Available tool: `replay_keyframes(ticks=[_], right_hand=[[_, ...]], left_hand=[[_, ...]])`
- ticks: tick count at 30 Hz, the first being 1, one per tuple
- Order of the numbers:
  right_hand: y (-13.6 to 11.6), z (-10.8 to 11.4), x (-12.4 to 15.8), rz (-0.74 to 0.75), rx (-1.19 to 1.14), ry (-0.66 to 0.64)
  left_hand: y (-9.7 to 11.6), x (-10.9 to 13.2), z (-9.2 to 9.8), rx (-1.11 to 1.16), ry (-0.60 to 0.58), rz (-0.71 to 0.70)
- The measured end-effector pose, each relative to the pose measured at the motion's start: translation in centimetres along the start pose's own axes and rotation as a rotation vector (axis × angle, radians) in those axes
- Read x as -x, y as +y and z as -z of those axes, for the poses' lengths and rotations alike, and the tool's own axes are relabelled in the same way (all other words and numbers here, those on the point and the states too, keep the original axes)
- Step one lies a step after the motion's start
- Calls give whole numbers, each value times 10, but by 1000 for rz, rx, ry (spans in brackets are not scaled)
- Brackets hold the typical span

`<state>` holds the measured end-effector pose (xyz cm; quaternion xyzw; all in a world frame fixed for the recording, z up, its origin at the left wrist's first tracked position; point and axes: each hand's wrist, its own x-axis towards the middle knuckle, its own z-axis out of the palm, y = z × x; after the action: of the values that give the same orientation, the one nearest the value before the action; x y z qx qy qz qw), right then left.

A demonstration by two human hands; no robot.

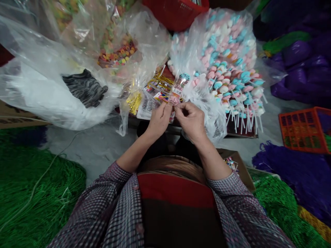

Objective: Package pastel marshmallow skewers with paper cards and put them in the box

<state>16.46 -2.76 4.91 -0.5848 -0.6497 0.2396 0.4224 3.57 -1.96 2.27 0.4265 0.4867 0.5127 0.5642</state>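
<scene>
A small clear printed candy bag (178,88) with pink pieces inside stands out from my fingertips, its gathered end toward me. My left hand (160,120) is closed in a pinch on that end. Beside it, my right hand (191,121) pinches thumb and forefinger together at the same spot; what lies between them is too small to make out. Just beyond the hands are gold twist ties (134,102) and a stack of printed flat bags (148,108). To the right lie pink, blue and white marshmallow lollipops (232,86) on white sticks, partly in a large clear bag.
Crumpled white plastic (213,115) sits beside my right hand. A red basin (178,13) is at the back. Clear bags of colourful ring sweets (119,51) and a dark grey bundle (84,88) lie left. Green netting (38,186) and an orange crate (300,131) are on the floor.
</scene>
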Motion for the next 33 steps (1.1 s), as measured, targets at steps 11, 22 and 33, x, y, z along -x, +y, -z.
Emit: replay_keyframes(ticks=[11,22,33], right_hand=[[4,4,4,-260,-411,-43],[27,22,0,-246,-657,-434],[27,-2,5,101,-247,92]], left_hand=[[18,8,-4,293,-224,305],[32,19,10,533,-663,719],[23,14,-12,422,-255,399]])
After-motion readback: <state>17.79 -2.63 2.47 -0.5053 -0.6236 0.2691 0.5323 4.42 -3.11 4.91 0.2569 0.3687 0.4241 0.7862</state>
